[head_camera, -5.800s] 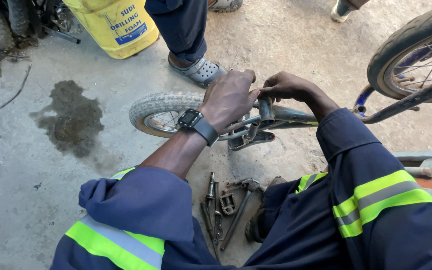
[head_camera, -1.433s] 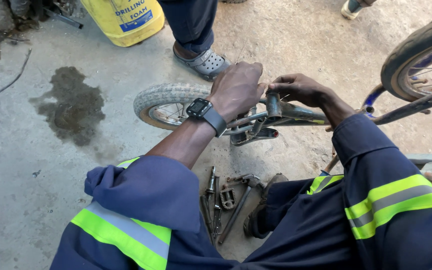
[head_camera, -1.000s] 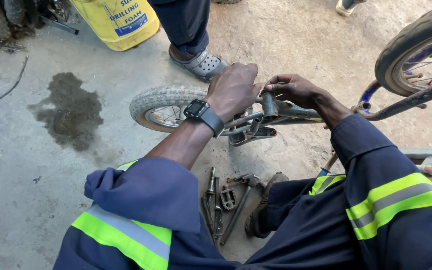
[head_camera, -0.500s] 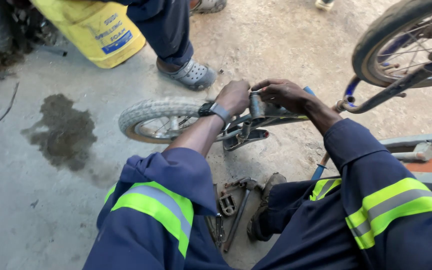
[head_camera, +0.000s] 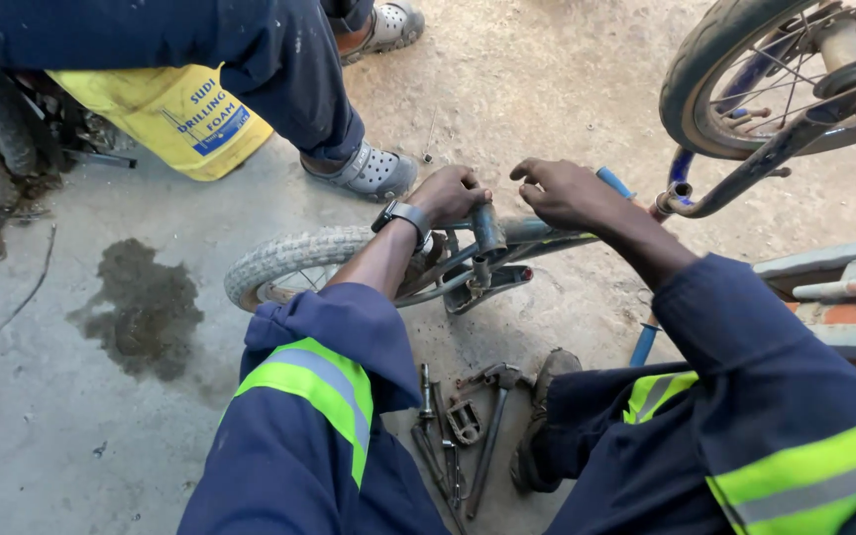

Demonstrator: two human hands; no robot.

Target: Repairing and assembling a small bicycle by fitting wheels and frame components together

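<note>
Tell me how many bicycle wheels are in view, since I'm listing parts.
2: a grey-tyred wheel lies on the ground by the left hand; a dark-tyred wheel sits top right, partly cropped.

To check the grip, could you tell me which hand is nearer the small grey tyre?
Left. The left hand is just above the small grey tyre; the right hand is farther right.

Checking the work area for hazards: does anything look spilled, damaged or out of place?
Yes. A dark wet stain spreads over the concrete floor left of the small bicycle's pale tyre, like spilled liquid. Loose tools lie scattered on the ground between the person's knees, beside the shoe.
</note>
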